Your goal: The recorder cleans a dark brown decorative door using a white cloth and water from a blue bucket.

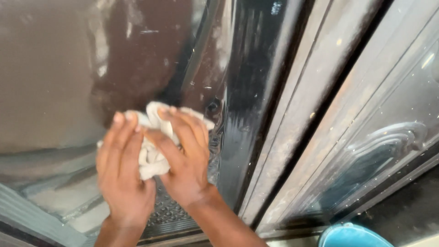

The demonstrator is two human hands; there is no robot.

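Obs., head view. Both hands press one crumpled off-white cloth flat against a dark, glossy metal door panel.

Left hand: palm toward the panel, fingers spread moderately and laid over the cloth's left half. They press rather than pinch; the hand is slightly motion-blurred.

Right hand: fingers extended and fanned over the cloth's right and upper part, wrist angled in from lower right. Also a flat press, not a closed grasp. The cloth is pinned between both palms and the panel.

Judgement on the hold: two flat hands spread the load over the bunched cloth and keep it in contact with the vertical surface; a bunched wad gives more bulk to bear on the panel than a flat sheet would.

Cloth position: on the panel's lower middle, just left of a small round hole in the door edge, above a ribbed or textured strip at the bottom.

Surroundings: a pale, dusty vertical frame stands right of the wiped panel; beyond it a second door leaf with embossed curved lines. A blue bucket rim shows at the bottom right.

Counts: hands 2; cloth 1; door leaves 2; bucket 1.
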